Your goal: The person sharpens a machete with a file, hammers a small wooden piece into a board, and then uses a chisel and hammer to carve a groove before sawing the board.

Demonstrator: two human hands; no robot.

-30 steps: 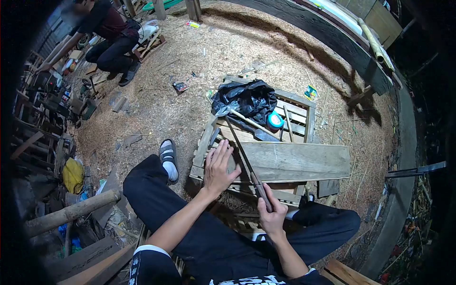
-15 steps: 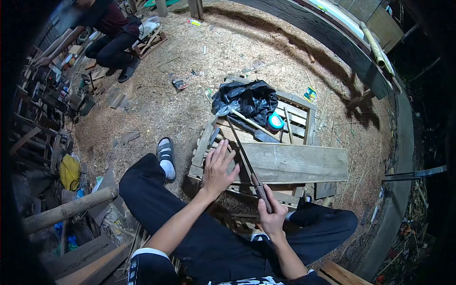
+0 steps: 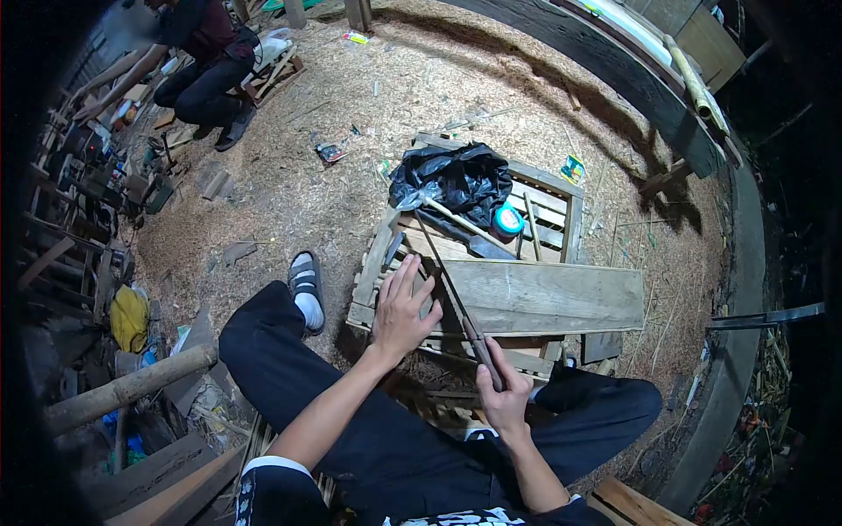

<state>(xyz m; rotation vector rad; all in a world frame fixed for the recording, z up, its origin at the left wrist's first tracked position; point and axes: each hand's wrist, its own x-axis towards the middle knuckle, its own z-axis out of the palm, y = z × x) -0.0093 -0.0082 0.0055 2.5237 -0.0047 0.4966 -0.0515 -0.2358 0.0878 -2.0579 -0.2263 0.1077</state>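
Note:
My right hand [image 3: 504, 393] is wrapped round the dark wooden handle of a long narrow-bladed tool [image 3: 452, 289]. Its blade points away from me, across the left end of a grey wooden board [image 3: 553, 296], and looks nearly edge-on. To the left of the blade, my left hand [image 3: 402, 311] is open, fingers spread, over the slatted edge of a low wooden table [image 3: 373, 254]. The board lies on this table. Behind the board are a black plastic bag [image 3: 456, 184], a blue round-topped container [image 3: 508, 222] and a wooden-handled tool [image 3: 460, 219].
At the upper left a person [image 3: 210, 70] squats beside piled tools and scrap. Wood shavings [image 3: 237, 193] cover the ground. A heavy timber beam [image 3: 614, 88] crosses the upper right. Near my left side are a round pole [image 3: 132, 388] and a yellow bag [image 3: 129, 318].
My hands and the bladed tool hold nearly the same pose. The squatting person's upper body and arms have shifted slightly.

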